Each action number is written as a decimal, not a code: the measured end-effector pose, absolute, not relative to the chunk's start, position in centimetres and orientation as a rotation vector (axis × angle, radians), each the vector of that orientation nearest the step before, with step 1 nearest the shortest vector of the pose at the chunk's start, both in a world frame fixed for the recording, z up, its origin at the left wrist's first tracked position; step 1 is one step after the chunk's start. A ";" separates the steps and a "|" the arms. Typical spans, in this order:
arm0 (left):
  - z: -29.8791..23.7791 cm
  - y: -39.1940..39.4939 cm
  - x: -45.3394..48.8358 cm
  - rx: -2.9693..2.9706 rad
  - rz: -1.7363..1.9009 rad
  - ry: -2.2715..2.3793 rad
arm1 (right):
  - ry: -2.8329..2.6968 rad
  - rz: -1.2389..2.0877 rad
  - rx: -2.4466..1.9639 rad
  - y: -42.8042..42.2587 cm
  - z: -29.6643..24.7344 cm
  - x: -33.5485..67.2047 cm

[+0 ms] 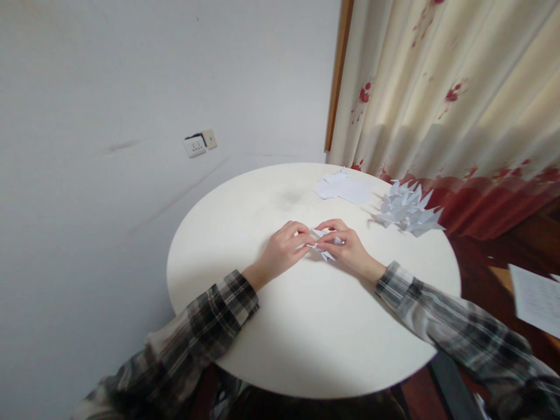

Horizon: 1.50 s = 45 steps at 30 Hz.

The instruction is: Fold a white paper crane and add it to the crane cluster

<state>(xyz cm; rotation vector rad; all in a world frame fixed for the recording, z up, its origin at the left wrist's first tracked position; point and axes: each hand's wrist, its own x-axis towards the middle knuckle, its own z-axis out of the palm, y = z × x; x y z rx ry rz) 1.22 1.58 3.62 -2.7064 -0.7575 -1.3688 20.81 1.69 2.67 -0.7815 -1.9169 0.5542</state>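
My left hand (pixel 286 248) and my right hand (pixel 345 245) meet at the middle of a round white table (pixel 306 332). Both pinch a small folded piece of white paper (pixel 324 244) that lies low over the tabletop. The fingers of each hand are curled and pressed on the paper, which they partly hide. Only its pointed tips show between and below the fingers. Plaid sleeves cover both forearms.
A heap of folded white paper figures (pixel 406 211) lies at the table's far right. Flat white sheets (pixel 343 188) lie behind it to the left. A cream curtain with red flowers (pixel 450 87) hangs at the right. A wall socket (pixel 199 143) sits on the grey wall.
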 end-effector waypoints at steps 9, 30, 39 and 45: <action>3.2 1.5 1.3 -2.621 -1.470 -0.752 | -1.918 0.613 -0.809 1.8 2.2 20.8; 3.5 1.0 1.6 -2.706 -1.357 -0.595 | -1.858 0.684 -0.741 1.9 2.1 20.7; 4.1 1.1 0.9 -2.570 -1.154 -0.580 | -1.874 0.716 -0.771 1.8 2.1 20.8; 3.5 1.3 0.8 -2.516 -1.274 -0.577 | -1.854 0.731 -0.758 1.9 1.9 20.8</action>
